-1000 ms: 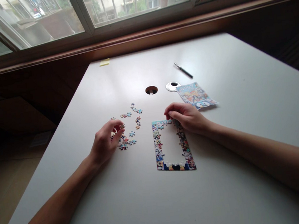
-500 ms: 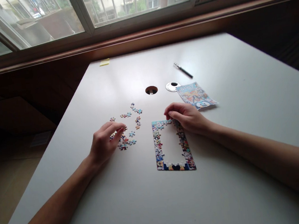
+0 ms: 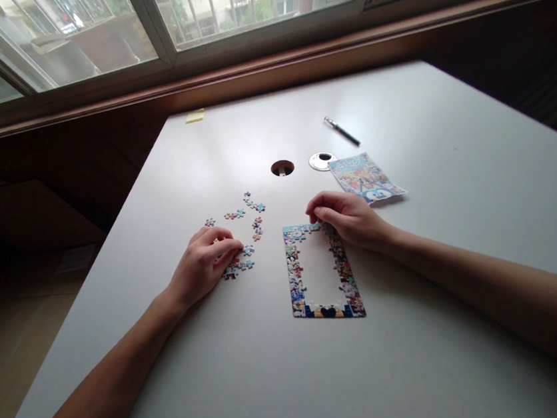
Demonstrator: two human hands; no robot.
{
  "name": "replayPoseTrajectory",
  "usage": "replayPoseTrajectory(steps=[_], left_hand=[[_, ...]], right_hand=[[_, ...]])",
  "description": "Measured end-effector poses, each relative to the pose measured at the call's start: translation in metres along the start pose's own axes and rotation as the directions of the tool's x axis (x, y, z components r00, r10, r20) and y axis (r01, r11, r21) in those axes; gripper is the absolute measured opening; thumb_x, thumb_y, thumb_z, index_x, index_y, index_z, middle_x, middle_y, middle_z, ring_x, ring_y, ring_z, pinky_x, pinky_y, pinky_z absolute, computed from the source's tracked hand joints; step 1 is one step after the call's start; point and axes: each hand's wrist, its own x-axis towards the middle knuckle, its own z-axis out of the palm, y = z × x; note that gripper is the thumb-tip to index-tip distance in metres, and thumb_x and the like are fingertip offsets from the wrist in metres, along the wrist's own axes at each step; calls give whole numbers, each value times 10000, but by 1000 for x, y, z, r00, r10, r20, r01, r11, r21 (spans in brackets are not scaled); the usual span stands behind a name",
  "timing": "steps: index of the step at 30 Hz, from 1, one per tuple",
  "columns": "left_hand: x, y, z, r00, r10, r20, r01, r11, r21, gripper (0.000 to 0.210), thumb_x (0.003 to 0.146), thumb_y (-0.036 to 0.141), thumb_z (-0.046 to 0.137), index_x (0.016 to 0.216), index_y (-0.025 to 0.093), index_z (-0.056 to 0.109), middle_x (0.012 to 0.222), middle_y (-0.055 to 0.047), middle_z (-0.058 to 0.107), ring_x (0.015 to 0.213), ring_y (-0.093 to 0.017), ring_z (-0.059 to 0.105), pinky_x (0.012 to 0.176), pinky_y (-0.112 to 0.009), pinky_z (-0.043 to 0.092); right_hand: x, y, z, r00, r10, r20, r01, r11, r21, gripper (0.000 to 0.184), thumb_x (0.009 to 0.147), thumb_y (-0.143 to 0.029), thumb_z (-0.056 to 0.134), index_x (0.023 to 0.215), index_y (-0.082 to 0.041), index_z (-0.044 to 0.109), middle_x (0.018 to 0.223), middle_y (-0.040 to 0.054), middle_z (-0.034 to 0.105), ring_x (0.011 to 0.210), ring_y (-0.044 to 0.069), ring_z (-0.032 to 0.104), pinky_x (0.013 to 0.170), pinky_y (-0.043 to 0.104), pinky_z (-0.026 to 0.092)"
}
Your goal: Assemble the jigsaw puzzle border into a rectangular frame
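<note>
My left hand is low over a loose heap of small jigsaw pieces, covering part of it. Its thumb and fingers close together at a light blue jigsaw piece by the fingertips. To the right lies a rectangular jigsaw border, joined along its edges, with bare white table inside. My right hand rests over the border's upper right corner, which it hides. Its fingers are curled against the thumb; whatever they may hold cannot be seen.
Several more pieces are scattered behind the heap. A printed picture sheet lies beyond my right hand, near a round cover, a table hole and a pen. A yellow sticker marks the far edge.
My left hand has moved slightly right and nearer to me, its fingertips now at the light blue piece, which has shifted a little. The right hand and the jigsaw border have stayed put.
</note>
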Motion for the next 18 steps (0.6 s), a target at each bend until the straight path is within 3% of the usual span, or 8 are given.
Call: replayPoseTrajectory(steps=[6, 14, 18], left_hand=[[-1, 2, -2, 999, -36, -33, 37, 998, 41, 214, 964, 191, 585, 1104, 242, 738, 1069, -81, 676, 980, -215, 615, 881, -375, 523], [0, -15, -19, 988, -99, -115, 115, 983, 140, 162, 914, 170, 600, 950, 203, 755, 917, -48, 741, 896, -213, 647, 858, -369, 522], [0, -17, -19, 985, -120, -120, 138, 978, 158, 172, 917, 176, 602, 974, 205, 762, 938, -44, 746, 908, -215, 649, 876, -369, 514]], right_hand=[[0, -2, 0, 1000, 5, 0, -5, 1000, -6, 152, 906, -255, 530, 904, -205, 673, 814, 25, 698, 787, 171, 634, 774, 351, 487], [0, -1, 0, 1000, 0, 0, 0, 1000, -1, 152, 912, -263, 531, 906, -205, 671, 812, 25, 693, 784, 170, 631, 772, 350, 487], [0, 0, 0, 1000, -1, 2, 1, 1000, 1, 153, 913, -254, 529, 908, -202, 672, 816, 24, 690, 786, 165, 627, 771, 345, 479]])
